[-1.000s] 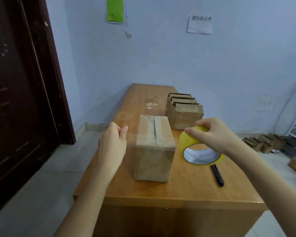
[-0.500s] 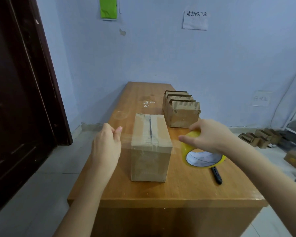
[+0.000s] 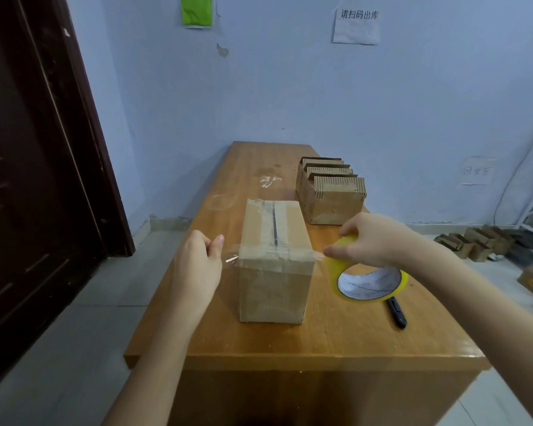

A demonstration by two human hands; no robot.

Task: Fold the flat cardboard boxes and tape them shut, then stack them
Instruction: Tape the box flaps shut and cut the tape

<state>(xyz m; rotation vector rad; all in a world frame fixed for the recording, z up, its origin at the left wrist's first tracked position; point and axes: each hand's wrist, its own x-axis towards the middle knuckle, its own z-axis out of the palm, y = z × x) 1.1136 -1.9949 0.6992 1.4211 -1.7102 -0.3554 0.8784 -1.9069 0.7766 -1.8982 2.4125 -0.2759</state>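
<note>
1. My left hand is out past the left edge of the wooden bench, its fingers pinching the free end of a clear strip of packing tape.
2. That strip runs from my left hand across the near top edge of the closed brown cardboard box to the roll on the right; it lies on the box top and hangs a little over the front face.
3. The box stands on the bench between my hands, long side pointing away from me, with a taped seam running down the middle of its top.
4. My right hand grips the yellow roll of packing tape from above, fingers curled over its rim; the roll is tilted, just right of the box, and I cannot tell whether it touches the bench.
5. A black pen-shaped tool lies on the bench just behind the roll.
6. Farther back on the bench, right of the box and apart from it, stands an upright bundle of flat corrugated cardboard boxes.
7. More brown cardboard pieces sit on the floor at the far right, by the pale blue wall.
8. A dark brown door fills the left.
</note>
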